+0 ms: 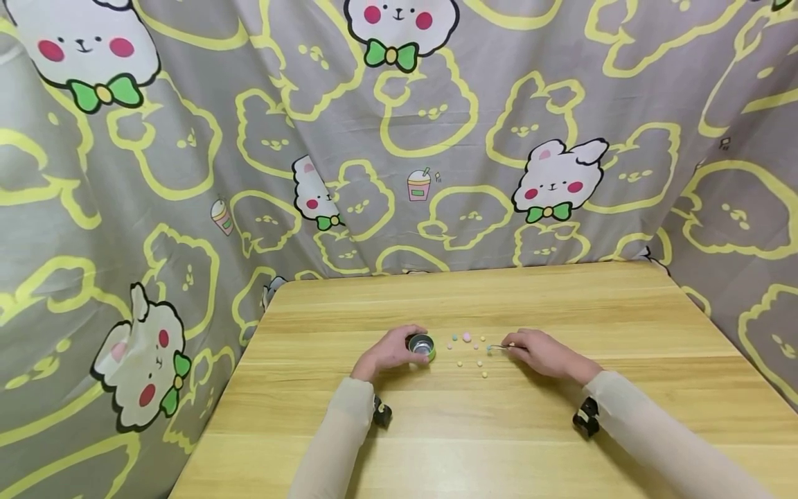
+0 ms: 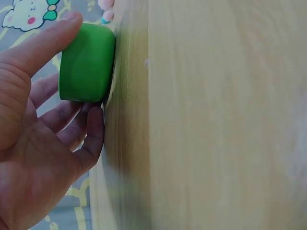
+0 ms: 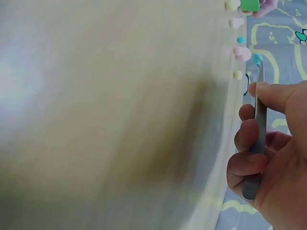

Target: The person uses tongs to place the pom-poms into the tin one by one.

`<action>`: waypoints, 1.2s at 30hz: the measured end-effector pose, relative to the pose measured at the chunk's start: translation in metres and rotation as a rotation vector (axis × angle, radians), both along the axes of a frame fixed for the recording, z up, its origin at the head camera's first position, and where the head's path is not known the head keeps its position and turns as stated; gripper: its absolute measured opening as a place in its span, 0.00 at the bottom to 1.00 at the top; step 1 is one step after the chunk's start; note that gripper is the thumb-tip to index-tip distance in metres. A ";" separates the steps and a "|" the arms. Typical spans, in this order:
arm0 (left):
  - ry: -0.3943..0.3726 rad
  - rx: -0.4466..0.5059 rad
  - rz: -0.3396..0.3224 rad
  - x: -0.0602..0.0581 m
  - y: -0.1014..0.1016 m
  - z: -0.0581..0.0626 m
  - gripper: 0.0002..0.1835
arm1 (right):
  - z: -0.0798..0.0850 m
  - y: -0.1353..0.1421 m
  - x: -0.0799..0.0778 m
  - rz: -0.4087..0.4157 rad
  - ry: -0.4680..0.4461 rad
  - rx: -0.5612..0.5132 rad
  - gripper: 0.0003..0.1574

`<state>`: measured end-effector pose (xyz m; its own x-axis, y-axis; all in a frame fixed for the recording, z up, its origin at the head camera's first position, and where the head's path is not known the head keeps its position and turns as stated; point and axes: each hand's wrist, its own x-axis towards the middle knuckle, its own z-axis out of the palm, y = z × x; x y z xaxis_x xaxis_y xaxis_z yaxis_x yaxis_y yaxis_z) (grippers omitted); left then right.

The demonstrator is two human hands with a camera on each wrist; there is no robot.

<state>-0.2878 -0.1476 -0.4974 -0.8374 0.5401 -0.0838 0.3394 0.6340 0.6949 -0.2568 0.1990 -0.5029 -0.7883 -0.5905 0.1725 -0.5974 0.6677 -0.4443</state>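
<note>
Tweezers (image 3: pixel 261 115) Are Holding a Blue Ball (image 3: pixel 257 58) Over the Table (image 1: pixel 467 430)

The person's right hand (image 1: pixel 542 352) is gripping the metal tweezers, its thumb and curled fingers closing on the shaft. The tips are meeting the blue ball, and in the right wrist view this ball is appearing a little above the table surface. The left hand (image 1: pixel 393 348) is curving around the green cup (image 2: pixel 87 62), with the thumb on one side and the fingers on the other. The cup is standing upright on the table, and its mouth is facing up. Between the two hands, more small balls are lying scattered: yellow balls (image 1: pixel 484 375), pink balls (image 1: pixel 466 337), of which one is looking bigger, and a second blue ball (image 1: pixel 454 338). Both arms are wearing light sleeves (image 1: pixel 337 430). Behind the table, a grey curtain (image 1: pixel 430 90) with yellow outlines and white cartoon animals is hanging.
</note>
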 end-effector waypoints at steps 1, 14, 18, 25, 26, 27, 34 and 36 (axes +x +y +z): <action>0.002 0.003 -0.001 0.000 0.000 0.000 0.34 | 0.001 -0.001 -0.001 0.002 0.006 -0.003 0.09; -0.017 0.026 0.024 0.005 0.002 0.000 0.30 | 0.013 -0.022 -0.008 0.005 -0.057 -0.044 0.11; -0.027 0.035 0.034 0.005 0.002 0.001 0.29 | 0.017 -0.029 -0.010 0.012 -0.073 -0.061 0.11; -0.038 0.038 0.040 0.005 0.001 0.001 0.29 | 0.020 -0.044 -0.016 0.058 0.011 -0.068 0.09; -0.040 0.040 0.040 0.005 0.001 0.001 0.29 | 0.020 -0.046 -0.016 0.066 0.020 -0.066 0.09; -0.039 0.042 0.040 0.005 0.001 0.001 0.29 | 0.021 -0.049 -0.017 0.070 0.026 -0.063 0.09; -0.032 0.040 0.028 0.005 0.001 0.001 0.29 | 0.027 -0.065 -0.020 0.105 0.016 -0.059 0.09; -0.031 0.041 0.029 0.004 0.000 0.001 0.28 | 0.028 -0.069 -0.020 0.109 0.008 -0.059 0.09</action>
